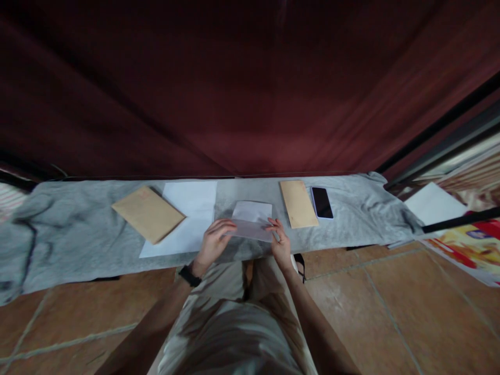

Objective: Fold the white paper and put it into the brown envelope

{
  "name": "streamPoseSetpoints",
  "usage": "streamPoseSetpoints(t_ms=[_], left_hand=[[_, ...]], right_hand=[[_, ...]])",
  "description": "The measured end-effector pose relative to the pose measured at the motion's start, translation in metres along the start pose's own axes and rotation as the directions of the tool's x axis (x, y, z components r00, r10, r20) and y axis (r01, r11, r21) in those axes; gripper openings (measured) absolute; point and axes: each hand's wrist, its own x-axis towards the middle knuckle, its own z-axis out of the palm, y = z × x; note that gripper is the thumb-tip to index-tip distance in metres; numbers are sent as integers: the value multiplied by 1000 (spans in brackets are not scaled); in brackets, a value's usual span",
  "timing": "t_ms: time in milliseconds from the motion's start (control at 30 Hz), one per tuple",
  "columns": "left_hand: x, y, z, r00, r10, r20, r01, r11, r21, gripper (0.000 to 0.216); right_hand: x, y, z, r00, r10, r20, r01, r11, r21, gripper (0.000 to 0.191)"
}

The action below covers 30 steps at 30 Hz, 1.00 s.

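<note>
A sheet of white paper [253,211] lies before me, its near part folded up and over in a crosswise flap. My left hand [216,237] grips the flap's left end between thumb and fingers. At its right end, my right hand [278,237] pinches the paper, some fingers lying over the top. To the left, a stack of brown envelopes [148,214] rests askew on larger white sheets [191,213]. On the right is another brown envelope [299,204], apart from my right hand. A dark watch is on my left wrist.
A phone [322,202] lies right of the single envelope. Grey cloth [359,213] covers the narrow table, with a dark red curtain [250,104] behind it. At right are a metal frame bar and a colourful box [476,242] above the tiled floor.
</note>
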Motion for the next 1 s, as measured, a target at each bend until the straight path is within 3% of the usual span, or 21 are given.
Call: streamPoseSetpoints(t_ms=[133,267,367,433,567,767,1000], left_hand=[[-20,-7,3,983,60,175,-84,988,132,16],[-33,-17,8,956,26,291,-80,981,175,35],[-30,-25,7,945,17,326,-70,986,153,47],[-25,-29,5,943,8,332,-49,992,116,41],[-15,-35,5,953,-54,299,47,998,30,14],[-5,-31,17,946,-307,101,309,951,0,25],[12,-32,31,885,-465,-33,461,883,-84,28]], right_hand=[[-11,12,-9,985,-81,152,98,989,-110,34],[-24,16,-22,917,-166,363,233,961,-149,47],[-26,16,-28,905,-178,386,260,950,-171,47],[-22,18,-28,917,-155,366,238,952,-191,41],[-11,23,-21,933,-91,349,188,948,-256,27],[4,29,-7,983,-3,186,76,919,-387,37],[23,25,5,986,92,142,-46,953,-299,40]])
